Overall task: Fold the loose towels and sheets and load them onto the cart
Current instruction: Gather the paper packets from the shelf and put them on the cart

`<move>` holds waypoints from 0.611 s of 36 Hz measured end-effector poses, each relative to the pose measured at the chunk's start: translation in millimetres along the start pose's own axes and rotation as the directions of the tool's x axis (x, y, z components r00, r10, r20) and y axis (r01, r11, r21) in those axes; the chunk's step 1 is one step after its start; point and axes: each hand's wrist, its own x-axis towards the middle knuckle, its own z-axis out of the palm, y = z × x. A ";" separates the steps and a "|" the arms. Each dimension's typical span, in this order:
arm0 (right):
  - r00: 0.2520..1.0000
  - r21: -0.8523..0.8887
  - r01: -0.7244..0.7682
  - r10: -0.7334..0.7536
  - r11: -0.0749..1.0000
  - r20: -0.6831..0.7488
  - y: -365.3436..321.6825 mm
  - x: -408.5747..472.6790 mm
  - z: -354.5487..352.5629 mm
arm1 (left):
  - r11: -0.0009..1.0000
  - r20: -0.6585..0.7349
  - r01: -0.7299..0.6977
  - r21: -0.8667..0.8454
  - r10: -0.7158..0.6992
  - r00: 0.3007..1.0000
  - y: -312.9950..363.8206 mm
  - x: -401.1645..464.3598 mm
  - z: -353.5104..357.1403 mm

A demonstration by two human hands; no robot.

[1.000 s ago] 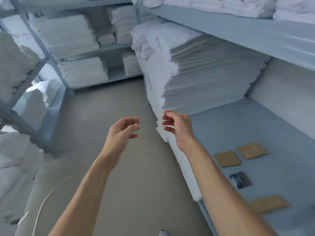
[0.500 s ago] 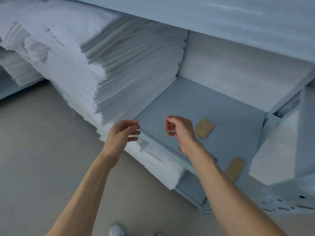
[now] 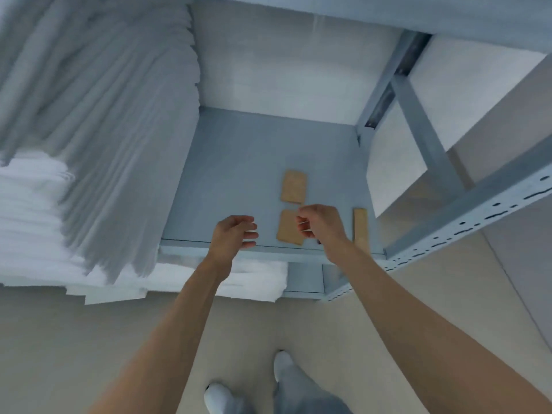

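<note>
A tall stack of folded white linen (image 3: 98, 124) fills the left part of a grey metal shelf (image 3: 239, 162). More folded white sheets (image 3: 251, 279) lie on the shelf below. My left hand (image 3: 236, 234) hovers at the shelf's front edge, fingers loosely curled, holding nothing. My right hand (image 3: 321, 225) hangs beside it, over the shelf's bare right part, fingers also loosely curled and empty. Both hands are apart from the linen.
Three tan cardboard pieces (image 3: 294, 186) lie on the bare shelf under and beyond my right hand. A perforated metal upright (image 3: 466, 222) and a diagonal brace (image 3: 424, 135) bound the shelf on the right. Beige floor and my white shoes (image 3: 219, 397) are below.
The view has swung right, from the aisle and linen stacks to the bare part of the shelf. Both hands stayed raised and empty in front of me.
</note>
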 end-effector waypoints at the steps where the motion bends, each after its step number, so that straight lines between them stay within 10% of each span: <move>1: 1.000 0.005 -0.013 0.013 1.000 -0.025 8.0 2.7 -2.8 | 1.000 0.015 0.021 0.012 -0.022 1.000 -1.8 7.6 6.0; 22: 0.998 -0.583 0.021 0.018 0.812 0.061 122.3 86.0 30.2 | 0.892 0.028 0.171 0.419 -0.201 0.979 -84.1 111.2 90.1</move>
